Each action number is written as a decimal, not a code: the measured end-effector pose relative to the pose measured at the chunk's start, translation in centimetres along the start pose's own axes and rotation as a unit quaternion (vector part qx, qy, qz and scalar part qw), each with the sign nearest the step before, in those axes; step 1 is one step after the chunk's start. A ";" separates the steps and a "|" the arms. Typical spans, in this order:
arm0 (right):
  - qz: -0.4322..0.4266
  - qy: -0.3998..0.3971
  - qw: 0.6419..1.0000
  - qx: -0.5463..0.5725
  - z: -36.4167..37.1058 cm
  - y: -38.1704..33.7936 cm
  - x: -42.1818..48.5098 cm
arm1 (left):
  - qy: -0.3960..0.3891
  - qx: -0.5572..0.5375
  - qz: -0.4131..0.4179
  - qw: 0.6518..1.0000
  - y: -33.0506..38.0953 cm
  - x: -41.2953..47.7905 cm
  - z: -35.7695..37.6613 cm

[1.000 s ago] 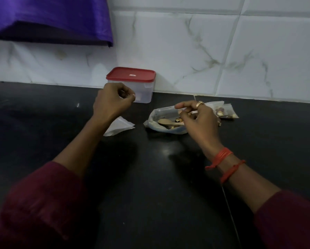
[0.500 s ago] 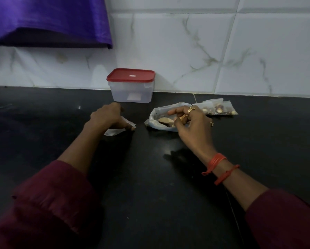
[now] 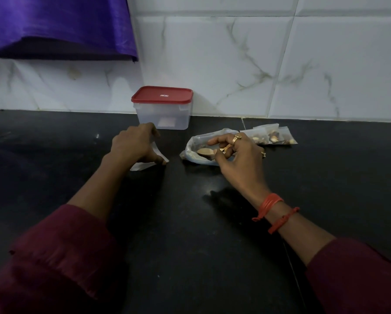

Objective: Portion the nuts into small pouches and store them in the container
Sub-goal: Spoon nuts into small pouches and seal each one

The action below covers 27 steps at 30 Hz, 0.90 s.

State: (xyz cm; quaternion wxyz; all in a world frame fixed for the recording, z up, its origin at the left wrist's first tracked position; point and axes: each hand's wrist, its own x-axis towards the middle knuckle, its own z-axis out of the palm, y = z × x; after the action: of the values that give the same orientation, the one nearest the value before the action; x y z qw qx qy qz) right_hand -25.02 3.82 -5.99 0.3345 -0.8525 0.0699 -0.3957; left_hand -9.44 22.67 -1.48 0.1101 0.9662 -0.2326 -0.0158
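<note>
- Left hand (image 3: 135, 145): forearm reaches forward across the black counter (image 3: 190, 234), knuckles up. The fingers curl down over an empty pouch (image 3: 144, 165) that lies flat on the counter, and the thumb is clamped on its near corner. The hand grasps the pouch.
- Right hand (image 3: 242, 159): wrist slightly raised, palm down, over the mouth of the bag of nuts (image 3: 193, 156). Thumb and middle fingers pinch the handle of a wooden spoon (image 3: 203, 151). Its bowl lies inside the bag and points left. The index finger stretches out above it.
- A gold ring (image 3: 236, 138) sits on one finger and red threads (image 3: 271, 205) go round the wrist. Maroon sleeves cover both forearms.
- The bag lies open on its side, right of the empty pouch and apart from it.
- Filled pouches (image 3: 273, 137) lie flat behind the right hand, close to the tiled wall (image 3: 235, 53).
- The container (image 3: 165, 116) stands against the wall just beyond the left hand, with its red lid (image 3: 162, 95) on.
- A purple cloth (image 3: 54, 26) hangs at upper left.
- Since a second ago, the left hand has dropped from in front of the container onto the empty pouch, which it had reached half a second ago.
- The right hand has hardly shifted and keeps the spoon in the bag. The container, the bag and the filled pouches have not moved.
</note>
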 end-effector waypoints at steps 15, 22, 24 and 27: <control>-0.021 0.002 1.000 -0.009 0.3 0.8 0.1 | -0.035 -0.076 0.006 0.997 -0.6 0.3 -0.5; -0.033 -0.001 0.999 -0.012 0.4 1.0 0.0 | -0.069 -0.109 -0.010 0.992 -1.1 1.1 -0.3; -0.035 -0.001 0.999 -0.013 0.5 1.0 0.0 | -0.075 -0.119 -0.010 0.990 -1.4 1.2 -0.6; -0.034 0.000 0.999 -0.011 0.6 1.0 0.0 | -0.101 -0.148 0.009 0.984 -1.7 0.9 -1.5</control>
State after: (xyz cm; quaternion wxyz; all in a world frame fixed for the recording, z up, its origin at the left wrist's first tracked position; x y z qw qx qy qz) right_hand -24.45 3.34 -6.89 0.3119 -0.8578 0.0454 -0.4060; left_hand -7.76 24.00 -0.37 0.2278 0.9305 -0.2465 -0.1466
